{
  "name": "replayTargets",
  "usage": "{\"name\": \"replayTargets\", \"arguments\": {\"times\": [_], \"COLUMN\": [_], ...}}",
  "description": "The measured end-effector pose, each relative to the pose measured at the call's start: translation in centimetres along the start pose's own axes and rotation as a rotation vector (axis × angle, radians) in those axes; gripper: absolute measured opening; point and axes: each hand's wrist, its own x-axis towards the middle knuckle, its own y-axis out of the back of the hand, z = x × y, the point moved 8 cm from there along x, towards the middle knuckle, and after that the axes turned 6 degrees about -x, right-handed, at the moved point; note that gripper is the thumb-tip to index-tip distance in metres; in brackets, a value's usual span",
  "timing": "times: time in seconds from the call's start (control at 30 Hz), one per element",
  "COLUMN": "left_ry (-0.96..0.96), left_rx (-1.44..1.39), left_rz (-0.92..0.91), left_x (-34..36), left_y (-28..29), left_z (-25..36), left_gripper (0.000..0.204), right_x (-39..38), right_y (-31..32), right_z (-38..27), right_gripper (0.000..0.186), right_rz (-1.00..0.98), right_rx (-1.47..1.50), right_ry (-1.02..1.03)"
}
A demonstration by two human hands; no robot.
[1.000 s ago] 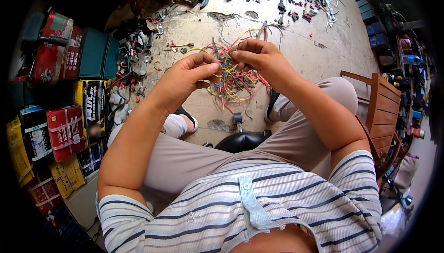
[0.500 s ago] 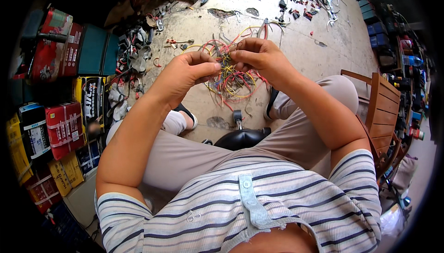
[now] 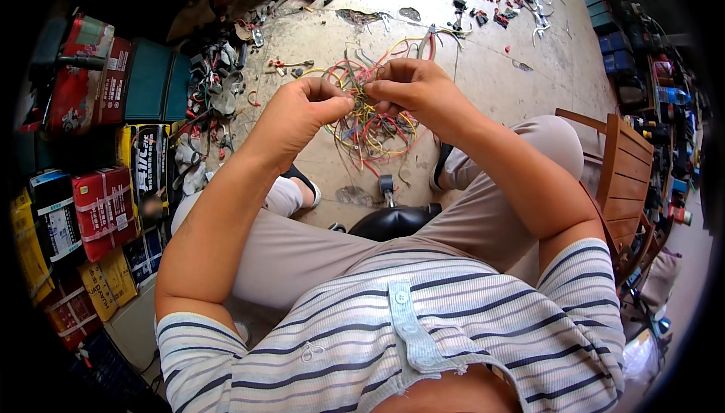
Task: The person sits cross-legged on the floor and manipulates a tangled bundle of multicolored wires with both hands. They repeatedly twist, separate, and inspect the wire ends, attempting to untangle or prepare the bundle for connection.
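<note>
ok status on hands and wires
Left hand, right hand: both pinched, contents too small to tell. Wire tangle beneath. Red-handled tool just beyond.

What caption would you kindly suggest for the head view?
Left hand and right hand close together over tangled coloured wires.

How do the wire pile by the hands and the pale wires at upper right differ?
The wire pile is a dense heap showing red and yellow; the pale wires are whitish and spread loosely. The left hand and right hand partly hide the wire pile; no hand covers the pale wires. Both lie on the floor.
</note>
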Motion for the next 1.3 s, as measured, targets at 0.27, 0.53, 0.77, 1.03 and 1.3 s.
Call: {"name": "replayTargets", "arguments": {"times": [0.27, 0.53, 0.77, 1.03, 1.3], "left_ry": [-0.029, -0.035, -0.026, -0.029, -0.014], "left_rx": [0.071, 0.135, 0.172, 0.178, 0.198], "left_rz": [0.025, 0.047, 0.063, 0.103, 0.101], "left_x": [-0.2, -0.2, -0.4, -0.3, -0.1], "left_y": [-0.1, 0.0, -0.3, 0.0, 0.2], "left_z": [0.6, 0.5, 0.7, 0.8, 0.7], "left_gripper": [0.018, 0.017, 0.015, 0.014, 0.015], "right_x": [0.7, 0.8, 0.8, 0.7, 0.4], "right_y": [0.0, -0.2, -0.1, -0.2, -0.3], "right_z": [0.9, 1.2, 0.8, 0.2, -0.6], "right_gripper": [0.02, 0.02, 0.022, 0.025, 0.023], "right_rz": [0.011, 0.015, 0.064, 0.099, 0.129], "right_rx": [0.004, -0.029, -0.101, -0.107, -0.175], "right_ry": [-0.006, -0.013, 0.061, 0.143, 0.143]}}
